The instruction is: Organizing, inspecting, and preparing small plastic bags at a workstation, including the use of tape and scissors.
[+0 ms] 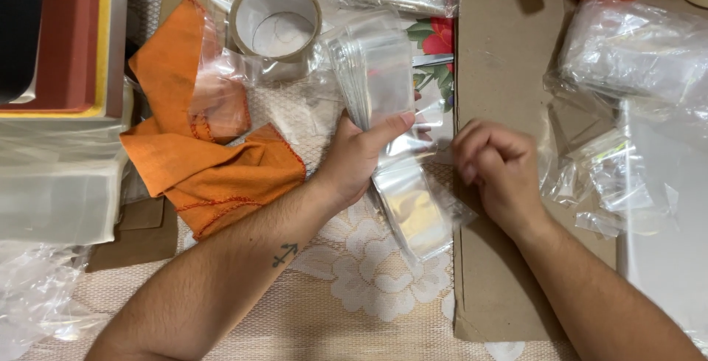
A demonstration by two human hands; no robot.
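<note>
Two bare hands meet at the centre of the frame over a lace-covered surface (369, 287). The left hand (354, 162) grips a stack of clear plastic sleeves (376, 81), thumb pressed on top, the stack fanning up toward the top centre. The right hand (498, 169) has its fingers (472, 147) curled closed, pinching the edge of one clear sleeve (413, 210) that slants down between both hands. An orange cloth (206, 162) lies left of centre, a tape roll (274, 18) above it, brown cardboard (501, 66) under the right hand.
</note>
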